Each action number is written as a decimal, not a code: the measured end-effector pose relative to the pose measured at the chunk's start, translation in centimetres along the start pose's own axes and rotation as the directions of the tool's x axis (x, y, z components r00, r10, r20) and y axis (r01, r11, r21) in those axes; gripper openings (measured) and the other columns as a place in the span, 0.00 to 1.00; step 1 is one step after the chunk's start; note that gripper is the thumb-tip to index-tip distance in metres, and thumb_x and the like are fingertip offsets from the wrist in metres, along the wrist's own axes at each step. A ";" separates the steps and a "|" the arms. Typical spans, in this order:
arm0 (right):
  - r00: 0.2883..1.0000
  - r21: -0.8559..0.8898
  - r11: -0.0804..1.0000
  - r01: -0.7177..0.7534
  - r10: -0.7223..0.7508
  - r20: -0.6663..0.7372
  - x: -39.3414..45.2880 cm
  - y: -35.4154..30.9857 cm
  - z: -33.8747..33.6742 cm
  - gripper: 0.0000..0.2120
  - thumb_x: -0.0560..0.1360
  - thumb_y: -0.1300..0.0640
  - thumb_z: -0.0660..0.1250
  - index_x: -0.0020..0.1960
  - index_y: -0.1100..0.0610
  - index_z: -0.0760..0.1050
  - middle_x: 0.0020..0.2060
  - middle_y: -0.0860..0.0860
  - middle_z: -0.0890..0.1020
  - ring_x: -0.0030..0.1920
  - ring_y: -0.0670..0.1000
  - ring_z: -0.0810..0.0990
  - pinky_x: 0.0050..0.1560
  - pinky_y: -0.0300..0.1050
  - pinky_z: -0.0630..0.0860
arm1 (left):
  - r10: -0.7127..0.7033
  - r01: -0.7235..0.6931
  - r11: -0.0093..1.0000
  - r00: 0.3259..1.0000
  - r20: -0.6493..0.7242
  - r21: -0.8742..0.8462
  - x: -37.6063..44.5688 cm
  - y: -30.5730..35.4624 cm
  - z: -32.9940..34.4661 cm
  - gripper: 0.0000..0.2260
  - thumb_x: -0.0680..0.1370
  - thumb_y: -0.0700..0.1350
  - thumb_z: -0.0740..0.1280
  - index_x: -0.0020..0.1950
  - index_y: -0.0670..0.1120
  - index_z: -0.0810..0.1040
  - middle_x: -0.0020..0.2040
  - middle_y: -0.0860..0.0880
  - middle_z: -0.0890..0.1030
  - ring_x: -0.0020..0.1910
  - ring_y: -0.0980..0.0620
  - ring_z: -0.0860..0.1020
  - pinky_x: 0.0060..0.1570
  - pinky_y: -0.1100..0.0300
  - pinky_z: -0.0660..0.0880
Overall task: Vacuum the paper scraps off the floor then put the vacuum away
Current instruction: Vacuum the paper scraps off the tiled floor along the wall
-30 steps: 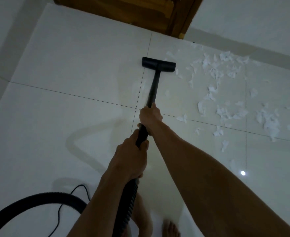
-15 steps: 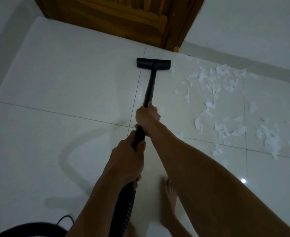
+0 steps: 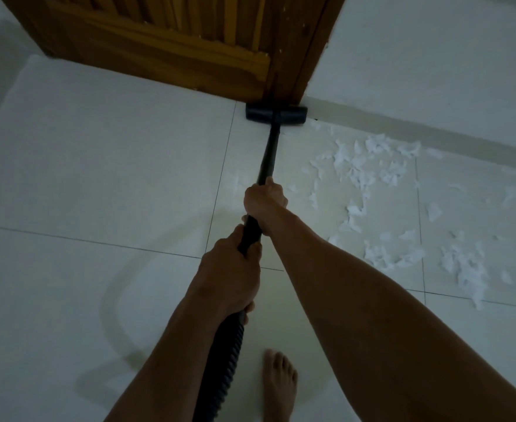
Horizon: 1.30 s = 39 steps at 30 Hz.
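Both hands grip the black vacuum wand [image 3: 268, 153]. My right hand [image 3: 265, 197] holds it higher up the tube, and my left hand [image 3: 231, 271] holds it lower, just above the ribbed hose [image 3: 223, 370]. The flat black floor head [image 3: 276, 114] lies on the white tiles, pressed against the foot of the wooden door frame [image 3: 287, 80]. White paper scraps [image 3: 369, 166] are scattered over the tiles to the right of the wand, from the skirting down to mid-right.
A wooden door [image 3: 159, 38] fills the top of the view, with a white wall [image 3: 433, 56] to its right. My bare foot [image 3: 279, 385] stands on the tiled floor [image 3: 98, 178] below the hands.
The floor head has been pushed forward from the open tiles up to the door frame. The view has moved closer to the door, and the looped hose at lower left has left the view.
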State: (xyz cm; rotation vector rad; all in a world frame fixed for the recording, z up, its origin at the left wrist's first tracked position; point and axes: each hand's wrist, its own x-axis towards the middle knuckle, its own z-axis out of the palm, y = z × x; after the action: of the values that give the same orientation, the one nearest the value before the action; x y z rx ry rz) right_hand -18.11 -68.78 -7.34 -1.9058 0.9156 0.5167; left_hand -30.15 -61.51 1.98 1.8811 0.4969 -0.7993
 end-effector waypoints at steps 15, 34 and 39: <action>0.990 0.139 0.986 -0.095 0.078 0.120 2.3 -0.7 -4.3 0.22 0.82 0.56 0.57 0.75 0.52 0.63 0.49 0.56 0.78 0.33 0.52 0.81 0.23 0.38 0.76 | -0.021 0.025 0.993 0.999 -0.030 0.113 -0.6 3.4 3.0 0.19 0.84 0.54 0.56 0.75 0.57 0.62 0.34 0.45 0.79 0.20 0.53 0.76 0.22 0.61 0.76; 0.996 0.045 0.996 -0.080 0.079 0.038 3.0 1.1 -10.4 0.20 0.82 0.58 0.57 0.73 0.56 0.66 0.48 0.56 0.77 0.28 0.49 0.77 0.14 0.30 0.65 | 0.043 -0.041 0.980 0.999 -0.007 0.192 -1.4 5.3 7.4 0.15 0.84 0.54 0.55 0.70 0.52 0.67 0.35 0.48 0.78 0.22 0.54 0.76 0.22 0.61 0.77; 0.989 0.129 0.982 -0.141 0.133 0.062 2.0 2.2 -10.4 0.21 0.82 0.56 0.57 0.74 0.53 0.66 0.51 0.57 0.79 0.31 0.51 0.79 0.20 0.35 0.73 | 0.030 -0.024 0.976 0.999 -0.026 0.219 -2.6 4.8 8.0 0.15 0.84 0.55 0.55 0.69 0.54 0.66 0.34 0.49 0.78 0.22 0.55 0.76 0.23 0.60 0.77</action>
State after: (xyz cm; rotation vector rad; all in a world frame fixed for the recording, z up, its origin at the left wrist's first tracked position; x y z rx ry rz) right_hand -18.76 -79.27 -4.95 -1.7098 1.0262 0.5707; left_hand -31.34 -70.76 4.53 2.1003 0.4138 -0.8367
